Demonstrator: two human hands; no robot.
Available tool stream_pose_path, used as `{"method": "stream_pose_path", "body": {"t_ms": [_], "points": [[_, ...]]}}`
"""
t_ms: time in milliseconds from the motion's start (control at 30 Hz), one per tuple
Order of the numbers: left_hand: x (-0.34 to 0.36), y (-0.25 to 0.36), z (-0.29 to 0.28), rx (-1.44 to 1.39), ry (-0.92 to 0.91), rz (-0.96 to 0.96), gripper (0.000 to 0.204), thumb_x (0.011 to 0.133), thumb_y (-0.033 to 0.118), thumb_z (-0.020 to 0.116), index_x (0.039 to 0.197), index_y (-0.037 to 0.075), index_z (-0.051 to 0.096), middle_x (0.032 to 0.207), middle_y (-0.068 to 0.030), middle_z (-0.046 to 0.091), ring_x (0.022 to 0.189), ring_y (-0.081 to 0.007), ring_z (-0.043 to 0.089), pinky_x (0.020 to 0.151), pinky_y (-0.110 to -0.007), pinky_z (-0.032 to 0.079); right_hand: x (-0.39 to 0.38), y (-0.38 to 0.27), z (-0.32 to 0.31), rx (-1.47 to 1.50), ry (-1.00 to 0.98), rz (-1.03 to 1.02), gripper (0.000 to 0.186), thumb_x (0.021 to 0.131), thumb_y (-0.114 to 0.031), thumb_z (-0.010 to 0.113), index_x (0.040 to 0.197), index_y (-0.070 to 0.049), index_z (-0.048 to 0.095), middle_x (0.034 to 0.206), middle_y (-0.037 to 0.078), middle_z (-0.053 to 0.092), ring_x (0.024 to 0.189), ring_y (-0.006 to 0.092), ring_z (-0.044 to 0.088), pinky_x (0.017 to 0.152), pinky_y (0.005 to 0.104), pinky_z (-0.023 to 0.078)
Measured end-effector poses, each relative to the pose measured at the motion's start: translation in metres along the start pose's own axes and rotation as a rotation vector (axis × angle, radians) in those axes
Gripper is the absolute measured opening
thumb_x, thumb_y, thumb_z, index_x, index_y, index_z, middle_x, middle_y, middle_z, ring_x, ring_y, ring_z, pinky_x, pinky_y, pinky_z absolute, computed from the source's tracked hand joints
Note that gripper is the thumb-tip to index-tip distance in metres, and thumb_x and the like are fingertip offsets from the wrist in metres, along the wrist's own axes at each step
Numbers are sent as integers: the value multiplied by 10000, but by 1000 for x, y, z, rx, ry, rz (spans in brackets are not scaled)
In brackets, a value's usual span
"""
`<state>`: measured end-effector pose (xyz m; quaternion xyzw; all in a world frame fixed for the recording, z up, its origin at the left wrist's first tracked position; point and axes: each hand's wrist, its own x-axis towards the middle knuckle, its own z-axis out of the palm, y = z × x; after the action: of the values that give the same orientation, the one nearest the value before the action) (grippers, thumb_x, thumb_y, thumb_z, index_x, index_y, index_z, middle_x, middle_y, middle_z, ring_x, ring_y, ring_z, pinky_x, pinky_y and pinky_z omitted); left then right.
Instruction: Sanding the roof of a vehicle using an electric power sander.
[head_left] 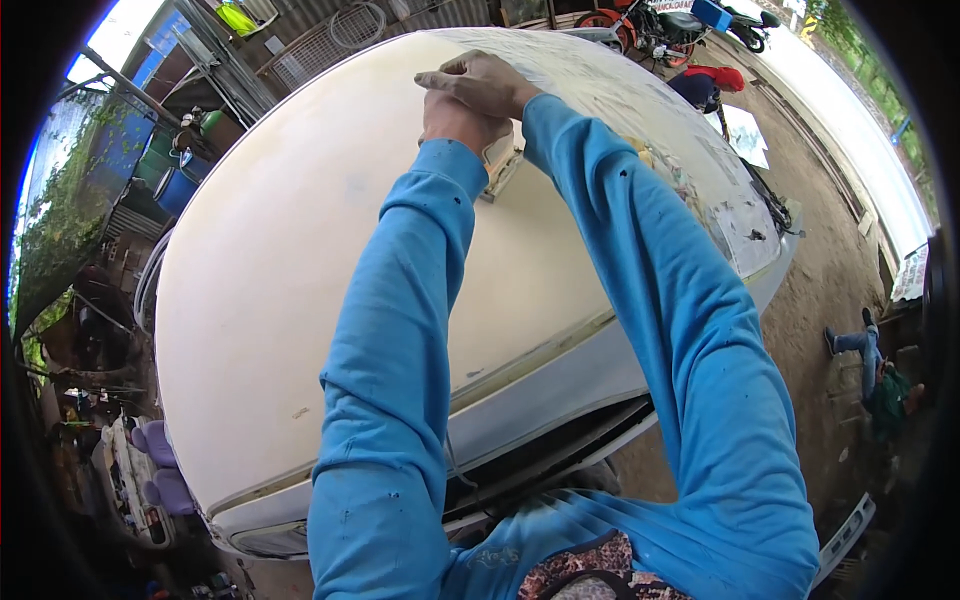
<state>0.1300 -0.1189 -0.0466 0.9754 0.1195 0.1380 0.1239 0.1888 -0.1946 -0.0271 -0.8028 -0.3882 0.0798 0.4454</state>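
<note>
Over the far middle of a broad cream-coloured vehicle roof [270, 220], my two hands are together. My right hand [485, 85] lies across the top of my left hand [462, 120], its fingers bent and pointing left. Whatever its fingers grip, if anything, is hidden. My left hand's fingers are covered by the right, so their pose cannot be made out. Just behind the hands, between the two blue sleeves, a small flat tan block [503, 165] rests on the roof, partly hidden by the left wrist and sleeve.
Wrinkled whitish sheeting [570, 75] covers the roof's far right. Blue drums [178, 188] and metal bars stand to the left, purple seats [165, 468] at lower left. A motorcycle [655, 28] is at the back; a person in red [715, 80] bends beside the vehicle, another sits far right.
</note>
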Motion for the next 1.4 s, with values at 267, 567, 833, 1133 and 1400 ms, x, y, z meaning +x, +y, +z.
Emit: {"method": "stream_pose_path", "body": {"t_ms": [267, 567, 833, 1133, 1400], "points": [[7, -11, -9, 213, -96, 102, 537, 724, 256, 768, 1238, 134, 671, 1201, -170, 694, 1129, -352, 662, 989, -404, 551, -2, 8, 4, -47, -7, -51, 644, 938, -597, 561, 1258, -62, 724, 1288, 190, 693, 1190, 337, 661, 1071, 410, 478], [-64, 19, -17, 65, -132, 58, 491, 724, 291, 748, 1178, 111, 693, 1175, -145, 708, 1107, -320, 669, 976, -391, 547, -74, -6, 5, -94, 74, -75, 541, 980, -532, 560, 1126, -44, 743, 1090, 200, 742, 1002, 337, 696, 936, 401, 521], [-128, 61, -34, 191, -221, 244, 361, 784, 259, 677, 1115, 125, 731, 1151, -115, 726, 1101, -296, 665, 970, -379, 520, -150, -19, -2, -110, 123, -39, 495, 981, -470, 569, 1073, -14, 737, 1046, 203, 741, 966, 343, 695, 897, 401, 524], [-155, 89, -27, 128, -208, 360, 296, 774, 232, 677, 1034, 107, 743, 1096, -124, 733, 1062, -301, 666, 922, -395, 527, -195, -14, -16, -129, 187, -39, 464, 969, -434, 576, 1070, -12, 738, 1041, 202, 744, 961, 355, 701, 895, 414, 526], [-127, 81, -19, 31, -214, 244, 332, 742, 249, 717, 1036, 96, 721, 1000, -144, 741, 929, -334, 701, 821, -401, 574, -167, 2, -16, -109, 222, -63, 504, 974, -505, 559, 1057, -51, 761, 1023, 192, 754, 961, 356, 708, 904, 422, 533]]}}
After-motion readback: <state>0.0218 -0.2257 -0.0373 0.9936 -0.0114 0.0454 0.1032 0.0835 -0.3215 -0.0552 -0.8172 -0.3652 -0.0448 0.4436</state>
